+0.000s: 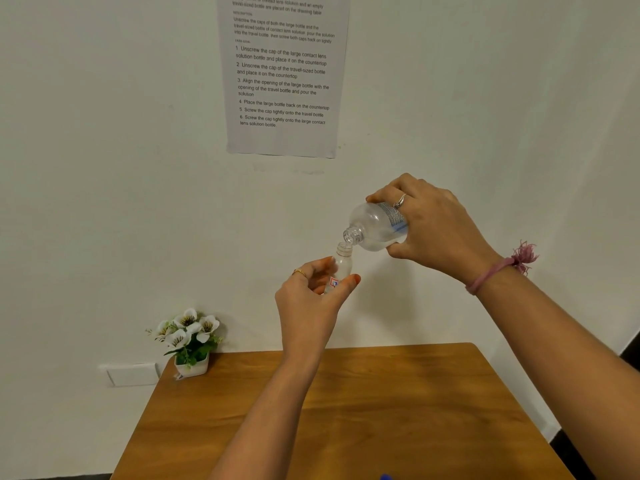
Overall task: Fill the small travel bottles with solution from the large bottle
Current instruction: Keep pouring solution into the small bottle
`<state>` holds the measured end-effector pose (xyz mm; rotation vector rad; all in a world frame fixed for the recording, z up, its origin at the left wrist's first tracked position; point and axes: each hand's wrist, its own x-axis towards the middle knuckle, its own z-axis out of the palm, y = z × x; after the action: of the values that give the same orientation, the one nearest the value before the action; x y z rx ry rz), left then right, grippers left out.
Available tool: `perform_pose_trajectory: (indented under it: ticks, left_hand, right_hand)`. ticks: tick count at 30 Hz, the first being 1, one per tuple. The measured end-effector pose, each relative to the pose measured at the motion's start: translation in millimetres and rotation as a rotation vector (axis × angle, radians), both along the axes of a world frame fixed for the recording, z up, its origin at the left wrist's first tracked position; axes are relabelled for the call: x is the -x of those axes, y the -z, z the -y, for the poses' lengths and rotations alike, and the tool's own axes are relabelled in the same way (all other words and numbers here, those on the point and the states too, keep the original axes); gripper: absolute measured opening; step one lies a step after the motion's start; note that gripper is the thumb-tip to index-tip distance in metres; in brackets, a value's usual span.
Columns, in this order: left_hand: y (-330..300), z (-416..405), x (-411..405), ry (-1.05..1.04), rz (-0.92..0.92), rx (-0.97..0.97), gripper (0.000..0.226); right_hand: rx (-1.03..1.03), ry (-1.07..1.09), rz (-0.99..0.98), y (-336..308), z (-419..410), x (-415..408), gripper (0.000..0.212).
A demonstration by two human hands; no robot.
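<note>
My right hand (pixel 433 230) grips the large clear bottle (pixel 372 226), uncapped and tipped down to the left. Its open neck sits right over the mouth of the small travel bottle (pixel 343 263). That small clear bottle has a red label, stands nearly upright and is uncapped. My left hand (pixel 308 299) holds it between thumb and fingers, which cover its lower part. Both bottles are held in the air in front of the white wall, well above the wooden table (pixel 346 410). I cannot make out any liquid stream between the two openings.
A small pot of white artificial flowers (pixel 188 341) stands on the table's far left corner. A printed instruction sheet (pixel 282 74) hangs on the wall. A small blue object (pixel 385 477) peeks in at the bottom edge. A white wall socket plate (pixel 131 374) sits left of the table.
</note>
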<state>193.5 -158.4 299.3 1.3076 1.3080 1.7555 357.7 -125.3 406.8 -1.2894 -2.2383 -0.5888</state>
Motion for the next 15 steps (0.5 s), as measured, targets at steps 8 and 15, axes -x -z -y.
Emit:
perform_pose_trajectory:
  ticks: [8,15]
  left_hand:
    - [-0.7,1.9,1.9,0.001,0.009,0.000,0.040]
    - [-1.0,4.3,2.6,0.003,0.017,-0.008,0.041]
  right_hand:
    - [0.003,0.002,-0.001,-1.4,3.1,1.9,0.061]
    - [0.011,0.005,0.001,-2.4,5.6,3.6,0.061]
